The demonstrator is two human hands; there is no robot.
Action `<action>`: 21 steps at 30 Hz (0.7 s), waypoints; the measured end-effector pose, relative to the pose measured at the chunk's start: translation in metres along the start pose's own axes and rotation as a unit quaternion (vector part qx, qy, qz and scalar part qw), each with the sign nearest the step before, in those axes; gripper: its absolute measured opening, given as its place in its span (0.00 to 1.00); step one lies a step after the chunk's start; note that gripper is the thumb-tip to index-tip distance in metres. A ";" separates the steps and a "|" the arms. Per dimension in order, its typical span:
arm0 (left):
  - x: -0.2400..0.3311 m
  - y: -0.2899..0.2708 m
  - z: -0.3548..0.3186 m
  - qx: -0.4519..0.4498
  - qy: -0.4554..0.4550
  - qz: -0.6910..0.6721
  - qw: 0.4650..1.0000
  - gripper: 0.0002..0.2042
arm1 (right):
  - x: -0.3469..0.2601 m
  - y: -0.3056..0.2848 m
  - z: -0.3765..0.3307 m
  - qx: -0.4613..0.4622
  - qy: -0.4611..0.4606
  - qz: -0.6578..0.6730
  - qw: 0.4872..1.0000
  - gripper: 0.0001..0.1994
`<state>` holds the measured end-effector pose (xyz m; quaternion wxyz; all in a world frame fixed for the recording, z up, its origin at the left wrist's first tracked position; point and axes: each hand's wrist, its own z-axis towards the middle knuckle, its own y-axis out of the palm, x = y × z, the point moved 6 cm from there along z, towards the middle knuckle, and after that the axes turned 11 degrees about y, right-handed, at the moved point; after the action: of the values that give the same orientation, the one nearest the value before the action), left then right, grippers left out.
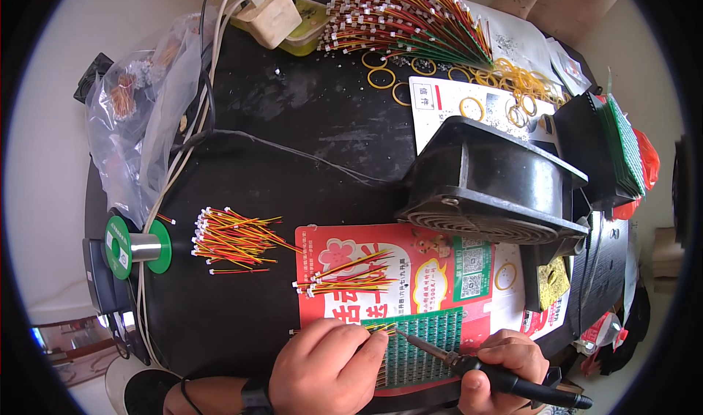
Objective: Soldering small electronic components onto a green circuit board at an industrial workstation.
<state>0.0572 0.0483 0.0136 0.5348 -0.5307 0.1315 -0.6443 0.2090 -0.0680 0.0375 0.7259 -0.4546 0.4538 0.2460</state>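
Observation:
My right hand (512,360) is wrapped round the black handle of a soldering iron (487,373), its metal tip slanting left. That tip meets the upper left part of a green circuit board panel (428,345) with many small repeated units. My left hand (326,367) lies over the panel's left side, thumb and forefinger closed on the thin yellow and red wires (382,328) beside the tip. The exact number of wires pinched is hidden. Just above, a small bunch of red-yellow wires with white connectors (348,274) rests on a red printed sheet (315,246).
A larger wire pile (231,239) and a green solder spool (139,247) lie left. A black fan (491,180) stands behind the panel, with a yellow sponge (553,283) to its right. Farther back are rubber bands (381,78), a big wire bundle (410,19) and a power adapter (267,17).

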 end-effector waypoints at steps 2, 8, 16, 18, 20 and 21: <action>0.000 0.000 0.000 -0.004 0.013 0.000 1.000 0.09 | 0.000 0.000 0.001 -0.002 0.000 -0.002 1.000 0.12; 0.000 0.001 0.000 0.000 0.022 -0.005 1.000 0.09 | 0.000 0.001 0.001 -0.004 0.000 -0.001 1.000 0.13; 0.000 0.001 0.001 0.001 0.019 0.012 1.000 0.08 | 0.001 0.001 0.001 -0.004 0.000 -0.002 1.000 0.13; 0.001 0.001 0.001 0.001 0.020 0.015 1.000 0.07 | -0.001 -0.001 0.001 -0.005 -0.017 0.000 1.000 0.14; 0.001 0.001 0.000 -0.006 0.005 -0.001 1.000 0.10 | 0.001 -0.002 -0.004 0.018 -0.016 0.005 1.000 0.14; 0.003 0.000 0.001 -0.006 0.005 0.000 1.000 0.10 | 0.002 -0.003 -0.005 0.041 -0.016 0.011 0.999 0.14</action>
<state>0.0582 0.0462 0.0150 0.5309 -0.5308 0.1378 -0.6461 0.2102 -0.0742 0.0365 0.7480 -0.4155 0.4570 0.2428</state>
